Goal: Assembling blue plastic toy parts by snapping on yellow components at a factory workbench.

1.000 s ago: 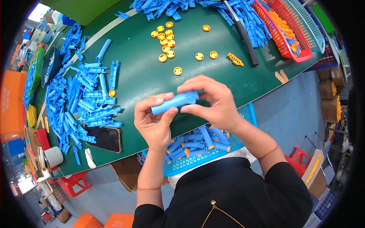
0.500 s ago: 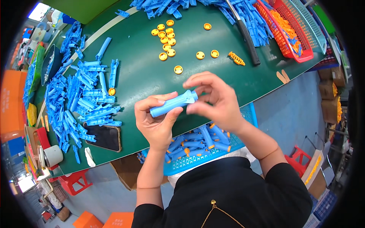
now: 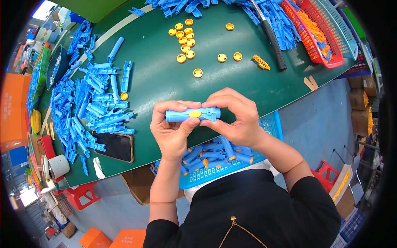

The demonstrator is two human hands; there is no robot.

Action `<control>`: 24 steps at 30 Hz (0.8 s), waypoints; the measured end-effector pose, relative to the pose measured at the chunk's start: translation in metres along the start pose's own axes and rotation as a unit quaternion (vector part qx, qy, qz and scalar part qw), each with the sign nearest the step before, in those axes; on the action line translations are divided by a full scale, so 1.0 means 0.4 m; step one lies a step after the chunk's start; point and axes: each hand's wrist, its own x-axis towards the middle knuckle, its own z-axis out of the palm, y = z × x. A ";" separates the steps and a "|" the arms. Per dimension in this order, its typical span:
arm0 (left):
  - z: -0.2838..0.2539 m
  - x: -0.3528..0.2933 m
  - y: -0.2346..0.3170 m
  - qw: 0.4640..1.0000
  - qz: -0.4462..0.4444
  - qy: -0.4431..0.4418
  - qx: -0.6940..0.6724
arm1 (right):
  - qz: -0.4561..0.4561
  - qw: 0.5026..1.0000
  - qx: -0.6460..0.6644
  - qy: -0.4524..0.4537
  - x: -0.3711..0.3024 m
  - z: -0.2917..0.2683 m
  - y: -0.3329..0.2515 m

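Above the near edge of the table, my left hand [image 3: 170,134] grips one end of a blue plastic tube [image 3: 178,116], thumb below and fingers above. The fingers of my right hand [image 3: 240,118] pinch the tube near its other, flared end. A yellow oval piece [image 3: 195,113] shows on the tube's upper side, between the two hands. The tube lies almost level, left to right. Beyond my hands, several round orange caps [image 3: 198,73] are scattered on the green table [image 3: 157,78], with an orange ribbed part [image 3: 261,62] farther right.
Loose blue half-shells [image 3: 66,107] pile up at the left, beside a phone [image 3: 115,145]. More blue shells [image 3: 281,29] lie at the far right, by a black-handled tool [image 3: 273,45] and a red basket [image 3: 331,62]. Below my hands, a blue basket [image 3: 198,178] holds finished-looking tubes [image 3: 227,148].
My right hand has closed in from above onto the tube's flared end. The tube has turned nearer to level, and its yellow oval piece now shows.
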 end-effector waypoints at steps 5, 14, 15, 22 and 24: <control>0.001 -0.010 -0.006 0.996 0.060 0.001 0.064 | 0.089 0.989 0.117 0.020 -0.002 0.016 -0.008; -0.009 -0.001 0.006 0.993 0.098 -0.008 0.071 | 0.258 0.937 0.216 -0.091 0.010 -0.042 0.015; -0.013 -0.002 0.003 0.980 0.126 0.024 0.155 | 0.156 0.983 0.062 -0.077 0.037 -0.048 0.034; 0.006 0.003 -0.017 0.933 0.026 0.037 0.358 | -0.055 0.958 -0.256 -0.120 0.132 -0.019 0.141; 0.008 0.003 -0.010 0.936 0.015 0.055 0.346 | 0.033 0.978 -0.165 -0.127 0.126 -0.023 0.140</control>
